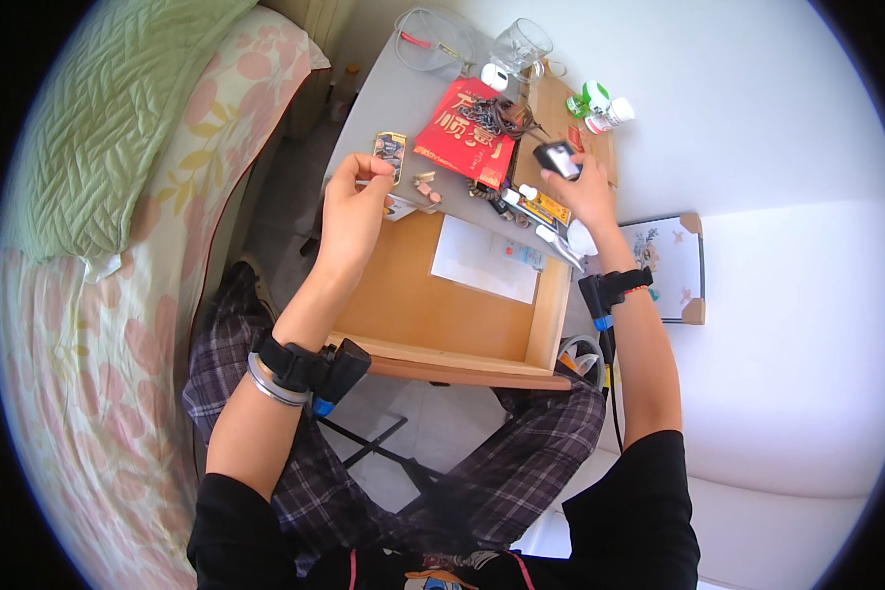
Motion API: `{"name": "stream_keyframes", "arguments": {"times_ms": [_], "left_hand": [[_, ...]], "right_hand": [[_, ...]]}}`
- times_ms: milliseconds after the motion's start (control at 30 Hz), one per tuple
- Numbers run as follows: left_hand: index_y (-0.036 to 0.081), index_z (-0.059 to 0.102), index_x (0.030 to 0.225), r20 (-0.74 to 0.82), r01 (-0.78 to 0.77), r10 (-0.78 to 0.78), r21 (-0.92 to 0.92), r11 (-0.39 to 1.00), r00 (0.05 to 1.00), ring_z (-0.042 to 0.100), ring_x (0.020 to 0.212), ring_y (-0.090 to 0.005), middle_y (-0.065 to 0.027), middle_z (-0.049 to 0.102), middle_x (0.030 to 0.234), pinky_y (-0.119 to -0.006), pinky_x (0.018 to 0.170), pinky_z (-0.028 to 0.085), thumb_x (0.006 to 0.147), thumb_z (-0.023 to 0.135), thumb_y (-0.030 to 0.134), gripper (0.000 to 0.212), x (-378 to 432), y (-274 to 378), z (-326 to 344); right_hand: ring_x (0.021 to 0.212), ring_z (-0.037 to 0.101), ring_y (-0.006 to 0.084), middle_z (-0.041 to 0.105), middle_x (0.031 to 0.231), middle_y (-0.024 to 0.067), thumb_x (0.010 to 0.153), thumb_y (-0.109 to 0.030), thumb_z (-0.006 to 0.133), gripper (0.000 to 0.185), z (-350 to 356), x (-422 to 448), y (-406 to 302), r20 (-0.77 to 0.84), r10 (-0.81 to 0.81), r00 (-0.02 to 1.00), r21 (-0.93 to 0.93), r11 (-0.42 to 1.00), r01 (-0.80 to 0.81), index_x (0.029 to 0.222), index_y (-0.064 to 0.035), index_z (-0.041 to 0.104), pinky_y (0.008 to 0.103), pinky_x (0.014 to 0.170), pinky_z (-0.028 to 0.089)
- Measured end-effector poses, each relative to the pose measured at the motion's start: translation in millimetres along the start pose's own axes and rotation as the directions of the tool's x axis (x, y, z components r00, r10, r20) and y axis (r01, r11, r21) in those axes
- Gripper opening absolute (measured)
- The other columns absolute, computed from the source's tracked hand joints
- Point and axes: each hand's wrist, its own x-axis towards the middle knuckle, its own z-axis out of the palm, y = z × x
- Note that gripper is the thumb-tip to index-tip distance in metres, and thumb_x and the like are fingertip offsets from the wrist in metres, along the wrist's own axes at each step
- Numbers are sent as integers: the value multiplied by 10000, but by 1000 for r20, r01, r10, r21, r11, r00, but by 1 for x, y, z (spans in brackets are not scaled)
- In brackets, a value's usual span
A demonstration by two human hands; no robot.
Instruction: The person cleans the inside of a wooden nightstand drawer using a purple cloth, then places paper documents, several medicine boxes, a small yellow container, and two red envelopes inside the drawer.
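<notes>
My right hand [588,198] grips a small black box [558,159] with a pale panel, held above the right side of the grey tabletop [369,110]. Over the table's left front edge is my left hand [355,210], its thumb and fingertips drawn together; whether something small sits between them cannot be made out. Just beyond those fingertips lies a black and gold packet [389,151]. Small pinkish-beige pieces [428,188] rest to its right. A white card [400,209] is partly hidden behind the left hand. Below both hands, a wooden drawer [413,302] stands pulled out, with white paper [479,258] inside.
Red envelopes [461,136] carry a dark cord bundle [498,114]. Behind stand a glass mug [522,46], a white case [495,77] and a clear pouch [435,44]. Tubes [546,206] line the right edge, near bottles [608,116]. A bed [192,184] flanks the left, a wall the right.
</notes>
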Motion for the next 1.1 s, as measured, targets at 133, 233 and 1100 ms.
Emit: {"name": "stream_keyframes", "arguments": {"times_ms": [133,233,1100], "left_hand": [[60,516,869,-3,0,0,-8,1000,1000,434,625,-44,18,483,770,-179,571,354,842,496,40,39,2,-3,0],[64,519,870,10,3,-3,15,1000,1000,437,633,-44,20,483,767,-180,573,354,840,500,43,41,1,-2,1],[65,525,869,108,37,-36,-6,999,994,470,663,-58,14,494,795,-197,597,376,818,513,58,53,3,-2,5]], "right_hand": [[1050,457,363,438,1114,237,671,-399,705,661,9,-3,7,89,25,996,40,999,-28,1110,31,462,384,891,389],[1061,446,352,434,1124,224,725,-371,637,596,2,3,1,-47,-9,999,-49,999,6,1121,37,459,390,908,373],[865,559,396,531,961,217,754,-51,545,242,-7,64,-6,-377,-240,895,-238,958,156,995,-36,522,462,718,455]]}}
